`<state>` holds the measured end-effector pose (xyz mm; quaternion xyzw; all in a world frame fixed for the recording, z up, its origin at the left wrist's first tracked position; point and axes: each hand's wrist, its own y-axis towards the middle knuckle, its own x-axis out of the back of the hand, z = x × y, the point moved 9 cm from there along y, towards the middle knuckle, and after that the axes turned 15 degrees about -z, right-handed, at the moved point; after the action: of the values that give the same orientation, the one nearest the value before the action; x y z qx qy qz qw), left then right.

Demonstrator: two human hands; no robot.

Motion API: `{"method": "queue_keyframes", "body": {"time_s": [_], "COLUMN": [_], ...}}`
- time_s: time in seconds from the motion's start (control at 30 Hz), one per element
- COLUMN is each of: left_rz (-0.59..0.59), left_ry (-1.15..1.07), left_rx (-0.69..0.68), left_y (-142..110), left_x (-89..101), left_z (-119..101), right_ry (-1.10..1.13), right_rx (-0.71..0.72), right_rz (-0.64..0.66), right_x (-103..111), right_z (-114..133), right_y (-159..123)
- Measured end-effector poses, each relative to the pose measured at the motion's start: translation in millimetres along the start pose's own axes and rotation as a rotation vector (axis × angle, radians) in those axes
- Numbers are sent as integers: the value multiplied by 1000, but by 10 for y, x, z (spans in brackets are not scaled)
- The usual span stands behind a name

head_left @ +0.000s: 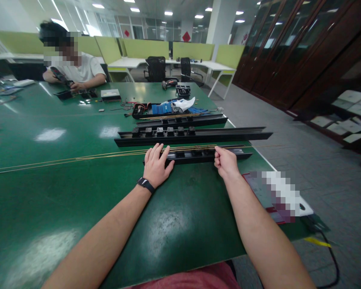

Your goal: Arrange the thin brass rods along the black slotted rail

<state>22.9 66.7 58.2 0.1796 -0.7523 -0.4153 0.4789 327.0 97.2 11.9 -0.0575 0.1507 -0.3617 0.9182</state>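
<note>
My left hand [157, 163], with a dark band on its wrist, lies with spread fingers over the left end of the nearest black channel rail [195, 159]. Several thin brass-coloured rods [117, 154] run under or beside its fingers and stretch far left across the table. At the rail's right part, my right hand [225, 161] is closed in a pinch on a thin brass rod; its fingertips partly hide the grip. Just behind lies a longer black rail [222, 135] with a row of small blocks [170, 131] in it.
Farther back are a shorter rail [210, 120], a black tray [138, 110] with blue parts, and a power drill [169, 84]. At the table's right edge lies a reddish folder [258, 192]. A co-worker [87, 68] sits at the far left, holding a dark tool.
</note>
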Motion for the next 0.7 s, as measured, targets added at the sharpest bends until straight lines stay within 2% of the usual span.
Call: {"method": "queue_keyframes", "body": {"time_s": [0.7], "left_rz": [-15], "left_ry": [-2], "left_rx": [6], "left_y": [5], "left_x": [13], "left_z": [-2], "right_ry": [-2], "right_rx": [-3], "right_rz": [-15], "right_x": [19], "right_z": [-14], "right_y": [-1]}}
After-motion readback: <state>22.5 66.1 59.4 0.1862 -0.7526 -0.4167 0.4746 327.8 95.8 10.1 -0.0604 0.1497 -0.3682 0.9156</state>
